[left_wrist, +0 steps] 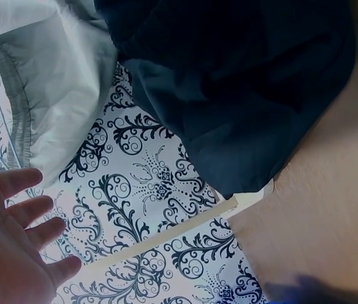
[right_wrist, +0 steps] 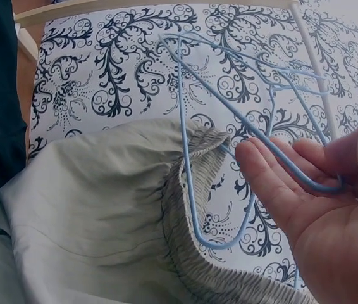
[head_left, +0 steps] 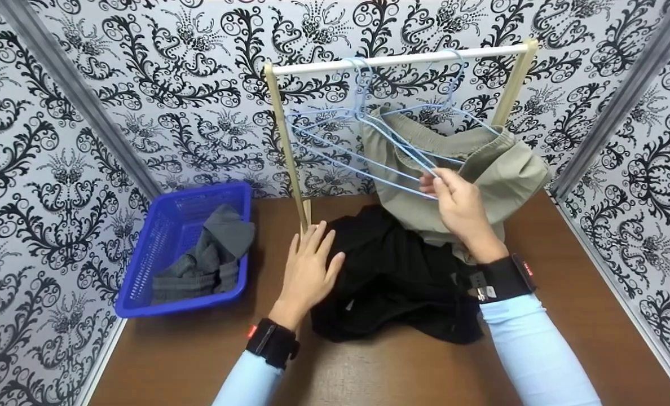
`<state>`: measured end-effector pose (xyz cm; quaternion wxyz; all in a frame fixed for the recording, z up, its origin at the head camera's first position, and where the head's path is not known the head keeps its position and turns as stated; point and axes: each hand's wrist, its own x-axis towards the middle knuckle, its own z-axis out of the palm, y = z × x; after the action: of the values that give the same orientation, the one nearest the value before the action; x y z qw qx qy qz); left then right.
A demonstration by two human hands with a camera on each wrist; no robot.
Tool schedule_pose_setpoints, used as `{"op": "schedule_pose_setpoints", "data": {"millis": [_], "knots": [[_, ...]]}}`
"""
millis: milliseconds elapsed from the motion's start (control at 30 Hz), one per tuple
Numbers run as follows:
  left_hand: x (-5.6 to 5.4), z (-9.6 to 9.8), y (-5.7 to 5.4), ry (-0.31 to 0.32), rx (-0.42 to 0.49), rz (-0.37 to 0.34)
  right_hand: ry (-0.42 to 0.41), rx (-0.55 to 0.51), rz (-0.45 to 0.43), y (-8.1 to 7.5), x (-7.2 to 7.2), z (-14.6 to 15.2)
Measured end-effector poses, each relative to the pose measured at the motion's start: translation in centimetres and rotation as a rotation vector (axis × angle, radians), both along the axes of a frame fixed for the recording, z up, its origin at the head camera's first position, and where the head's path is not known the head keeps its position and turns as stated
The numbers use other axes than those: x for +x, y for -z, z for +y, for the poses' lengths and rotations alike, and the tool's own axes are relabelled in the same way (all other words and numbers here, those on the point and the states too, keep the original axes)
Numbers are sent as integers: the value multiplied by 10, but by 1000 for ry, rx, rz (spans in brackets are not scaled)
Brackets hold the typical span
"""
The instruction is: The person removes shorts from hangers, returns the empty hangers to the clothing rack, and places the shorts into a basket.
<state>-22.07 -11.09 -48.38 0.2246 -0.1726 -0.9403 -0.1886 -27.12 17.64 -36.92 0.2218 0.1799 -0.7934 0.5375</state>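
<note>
My right hand (head_left: 462, 206) pinches the lower corner of a light blue wire hanger (right_wrist: 229, 104), whose hook is on the rack's white rod (head_left: 408, 60). Another blue hanger hangs close beside it, the two overlapping in the head view. Behind that hand, khaki elastic-waist shorts (head_left: 518, 172) hang on a hanger further right. My left hand (head_left: 308, 273) has its fingers spread and holds nothing. It is at the left edge of a crumpled black garment (head_left: 391, 276), near the rack's left foot; whether it touches the cloth I cannot tell.
A blue plastic basket (head_left: 129, 293) on the left holds a crumpled dark grey garment (head_left: 205, 259). The rack's left post (head_left: 283, 129) rises just beyond my left hand. Patterned wall panels (head_left: 188, 73) enclose the brown table (head_left: 583, 327) at the back and sides.
</note>
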Motion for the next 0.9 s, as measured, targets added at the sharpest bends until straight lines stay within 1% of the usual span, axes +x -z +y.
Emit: {"op": "schedule_pose_setpoints", "data": {"millis": [167,333,433,567,700,900], "knots": [[1,4,4,6,-2,27,15,14,-42,2,2,6],[4,7,7,2,-15,9,19,18,-76,8,1,16],[5,9,8,4,-24,5,36,64,-84,11,2,23],[6,14,8,10,-32,18,84,129,-85,17,4,34],[8,21,10,1,-12,38,119,154,-80,28,5,43],[12,37,11,-41,21,45,153,182,-71,51,12,56]]}}
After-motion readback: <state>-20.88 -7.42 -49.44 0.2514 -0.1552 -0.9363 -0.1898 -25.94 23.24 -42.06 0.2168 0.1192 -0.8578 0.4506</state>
